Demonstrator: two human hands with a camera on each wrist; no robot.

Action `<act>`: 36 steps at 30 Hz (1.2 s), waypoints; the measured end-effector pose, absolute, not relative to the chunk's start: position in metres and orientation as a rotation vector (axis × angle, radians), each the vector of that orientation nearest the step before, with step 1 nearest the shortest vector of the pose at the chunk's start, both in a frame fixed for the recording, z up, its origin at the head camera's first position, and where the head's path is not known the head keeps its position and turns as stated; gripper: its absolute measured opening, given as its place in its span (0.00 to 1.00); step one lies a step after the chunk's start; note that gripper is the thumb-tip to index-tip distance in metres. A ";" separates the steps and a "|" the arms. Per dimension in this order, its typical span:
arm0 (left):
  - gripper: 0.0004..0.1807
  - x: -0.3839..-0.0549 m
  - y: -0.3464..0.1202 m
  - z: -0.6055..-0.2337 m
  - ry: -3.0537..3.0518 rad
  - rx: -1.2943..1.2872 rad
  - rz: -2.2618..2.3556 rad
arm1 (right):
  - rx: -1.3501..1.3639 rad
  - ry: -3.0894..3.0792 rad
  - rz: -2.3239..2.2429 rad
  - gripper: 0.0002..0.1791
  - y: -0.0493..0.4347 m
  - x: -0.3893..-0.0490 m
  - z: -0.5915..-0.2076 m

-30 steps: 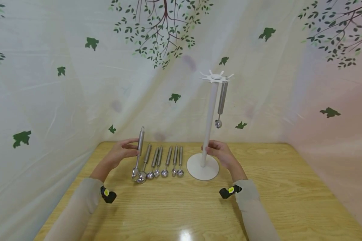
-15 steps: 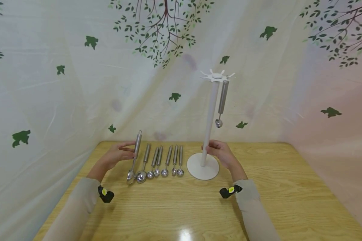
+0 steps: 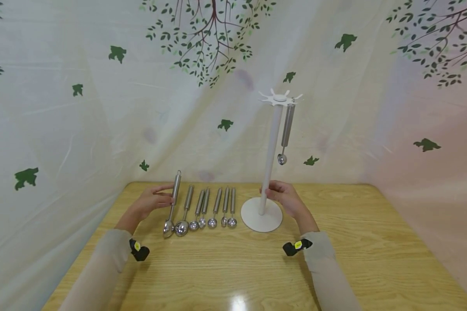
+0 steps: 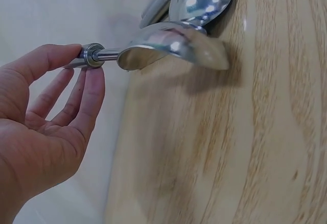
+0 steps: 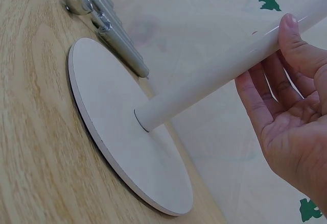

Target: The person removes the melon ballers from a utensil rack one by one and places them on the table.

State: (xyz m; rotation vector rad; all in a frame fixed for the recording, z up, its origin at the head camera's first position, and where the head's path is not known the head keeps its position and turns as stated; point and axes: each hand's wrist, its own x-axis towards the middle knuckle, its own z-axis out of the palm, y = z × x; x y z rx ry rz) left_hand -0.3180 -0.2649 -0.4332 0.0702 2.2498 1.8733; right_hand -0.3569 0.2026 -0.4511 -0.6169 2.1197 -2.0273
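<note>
At the left end of the row, my left hand (image 3: 149,202) pinches the handle of a steel scoop (image 3: 168,228) between thumb and fingertips. The handle is raised and leans slightly right; its bowl (image 4: 168,43) is low over the table, close beside a rounder steel scoop (image 3: 181,228). I cannot tell whether the bowl touches the wood. My right hand (image 3: 289,201) grips the lower pole (image 3: 271,151) of a white stand, thumb on one side and fingers on the other. One small scoop (image 3: 287,125) hangs from the stand's hooked top (image 3: 279,99).
Several smaller steel scoops (image 3: 212,222) lie side by side between the hands, handles pointing to the back. The stand's round white base (image 3: 253,222) rests on the wooden table (image 3: 218,268). A leaf-patterned curtain (image 3: 101,121) hangs behind the table.
My left hand has moved the scoop a little left and down, away from the row, over the last second. The right hand and the stand stay in place.
</note>
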 end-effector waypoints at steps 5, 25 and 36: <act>0.34 -0.321 -0.264 -0.439 2.254 0.038 1.884 | -0.625 2.117 -2.028 0.25 0.203 -0.356 -0.450; 0.30 -0.328 -0.252 -0.456 2.346 -0.132 1.822 | -0.621 2.096 -2.042 0.14 0.204 -0.355 -0.450; 0.30 -0.331 -0.254 -0.461 2.321 -0.156 1.797 | -0.635 2.092 -2.035 0.15 0.202 -0.355 -0.449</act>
